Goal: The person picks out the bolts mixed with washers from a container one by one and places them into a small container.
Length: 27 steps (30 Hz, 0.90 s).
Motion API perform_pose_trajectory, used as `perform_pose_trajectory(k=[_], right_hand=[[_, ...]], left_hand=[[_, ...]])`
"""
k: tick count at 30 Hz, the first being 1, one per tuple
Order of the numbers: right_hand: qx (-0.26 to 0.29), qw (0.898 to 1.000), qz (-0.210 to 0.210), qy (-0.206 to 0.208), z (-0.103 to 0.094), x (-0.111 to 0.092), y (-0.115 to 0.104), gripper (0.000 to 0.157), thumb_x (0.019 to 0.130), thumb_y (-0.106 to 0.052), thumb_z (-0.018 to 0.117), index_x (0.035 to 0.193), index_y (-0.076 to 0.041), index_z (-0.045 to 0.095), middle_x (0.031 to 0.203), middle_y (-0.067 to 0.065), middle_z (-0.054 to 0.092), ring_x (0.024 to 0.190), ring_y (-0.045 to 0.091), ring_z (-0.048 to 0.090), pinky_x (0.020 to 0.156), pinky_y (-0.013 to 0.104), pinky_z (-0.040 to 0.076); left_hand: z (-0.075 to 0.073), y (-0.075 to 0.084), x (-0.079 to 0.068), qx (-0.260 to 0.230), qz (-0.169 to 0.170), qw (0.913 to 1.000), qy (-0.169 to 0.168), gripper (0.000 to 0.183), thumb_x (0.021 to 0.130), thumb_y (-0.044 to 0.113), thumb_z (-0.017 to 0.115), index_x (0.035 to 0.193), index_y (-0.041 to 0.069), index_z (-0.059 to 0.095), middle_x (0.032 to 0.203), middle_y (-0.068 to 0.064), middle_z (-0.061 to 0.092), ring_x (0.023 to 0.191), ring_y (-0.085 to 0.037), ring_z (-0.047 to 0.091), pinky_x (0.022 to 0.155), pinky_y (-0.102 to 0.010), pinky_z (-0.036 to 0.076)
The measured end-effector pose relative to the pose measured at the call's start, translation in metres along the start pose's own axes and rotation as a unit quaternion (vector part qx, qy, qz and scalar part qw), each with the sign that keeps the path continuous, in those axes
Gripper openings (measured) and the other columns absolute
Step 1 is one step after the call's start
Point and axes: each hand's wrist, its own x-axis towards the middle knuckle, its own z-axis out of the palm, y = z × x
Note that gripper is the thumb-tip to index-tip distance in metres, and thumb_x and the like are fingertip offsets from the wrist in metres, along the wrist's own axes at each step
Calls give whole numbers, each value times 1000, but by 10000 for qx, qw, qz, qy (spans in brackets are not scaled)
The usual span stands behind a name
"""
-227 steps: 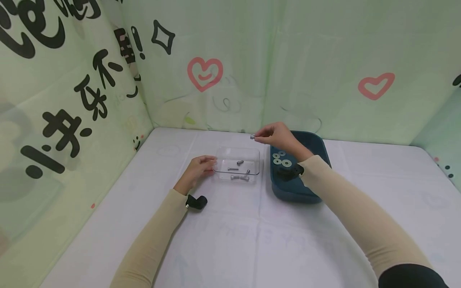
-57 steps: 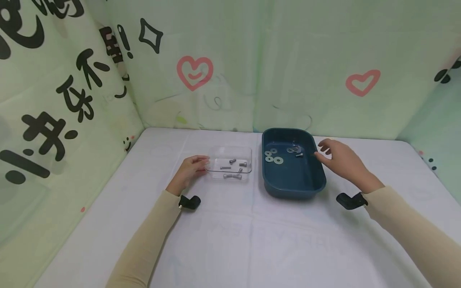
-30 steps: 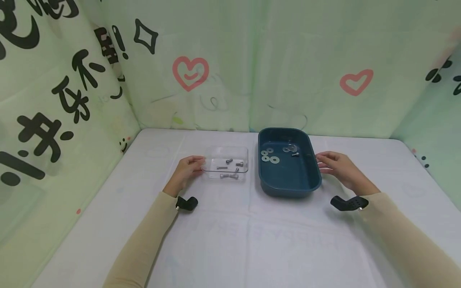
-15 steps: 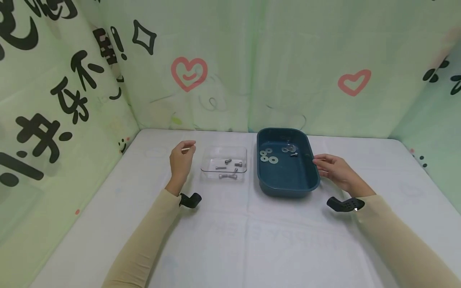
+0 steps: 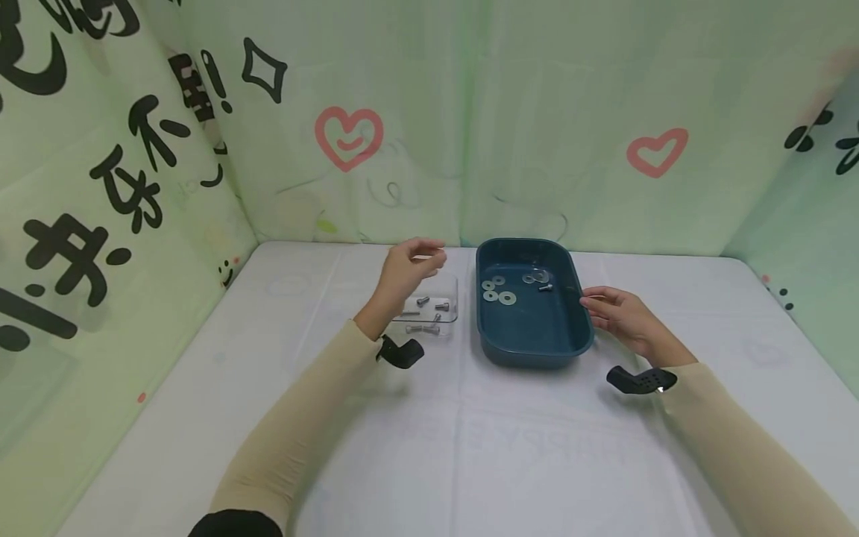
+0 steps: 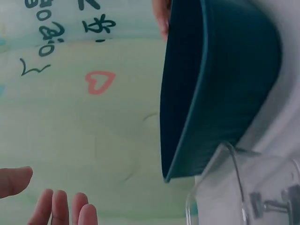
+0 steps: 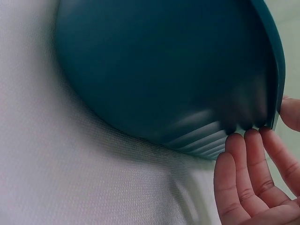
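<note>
My left hand [image 5: 403, 274] hovers above the clear plastic box [image 5: 451, 307], covering its left part. Nothing lies between its thumb and fingers, which stand apart in the left wrist view. Several metal screws [image 5: 441, 306] lie in the box. On its right stands a dark blue plastic bin [image 5: 537, 335]. My right hand [image 5: 620, 317] holds the bin's right wall; in the right wrist view the thumb is at the rim and the fingers touch the outer side. Several flat washers [image 5: 506, 298] and one screw [image 5: 546, 288] lie inside the bin.
A white cloth [image 5: 416, 447] covers the table. Pale green curtains [image 5: 550, 134] with printed hearts and black lettering hang behind and on both sides. A narrow gap separates the box from the bin.
Earlier the right hand pinched a small metal piece, then moved to the bin's right wall. The left hand has released the clear box, lifted, and moved right over it.
</note>
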Motion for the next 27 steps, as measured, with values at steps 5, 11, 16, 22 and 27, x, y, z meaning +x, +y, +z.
perform_pose_trajectory(k=[5, 11, 16, 22, 27], right_hand=[[-44, 10000, 23, 4, -1, 1, 1, 11, 92, -24, 60, 103, -23, 56, 91, -18, 60, 85, -1, 57, 75, 13, 51], [-174, 9998, 69, 63, -3, 3, 3, 14, 91, -26, 62, 103, -24, 55, 89, -20, 61, 83, -2, 58, 75, 12, 51], [-116, 9999, 57, 56, -2, 2, 2, 12, 91, -25, 62, 101, -25, 57, 89, -19, 61, 82, -1, 58, 74, 13, 52], [-311, 9995, 38, 76, -2, 2, 1, 15, 92, -27, 61, 105, -22, 55, 89, -21, 61, 83, -3, 58, 75, 12, 52], [-456, 9989, 82, 100, -1, 3, 0, 23, 92, -29, 60, 110, -18, 52, 89, -22, 60, 84, -4, 58, 76, 12, 51]], left_hand=[[28, 18, 15, 218, -56, 9974, -682, 30, 91, 18, 61, 119, 7, 61, 113, -11, 62, 104, -23, 63, 88, -26, 54], [57, 35, 33, 123, -162, 9928, -1178, 28, 91, 19, 62, 117, 7, 63, 116, -10, 63, 103, -22, 64, 89, -27, 54], [75, 36, 44, 54, -163, 9922, -1235, 31, 91, 19, 63, 117, 4, 62, 115, -12, 64, 103, -24, 64, 88, -29, 54], [95, 34, 56, 34, -198, 9929, -1173, 28, 89, 17, 65, 112, 3, 65, 112, -14, 65, 99, -27, 65, 87, -32, 55], [112, 33, 66, 351, -438, 9910, -1219, 27, 89, 19, 65, 113, 7, 66, 113, -10, 66, 96, -22, 66, 82, -23, 55]])
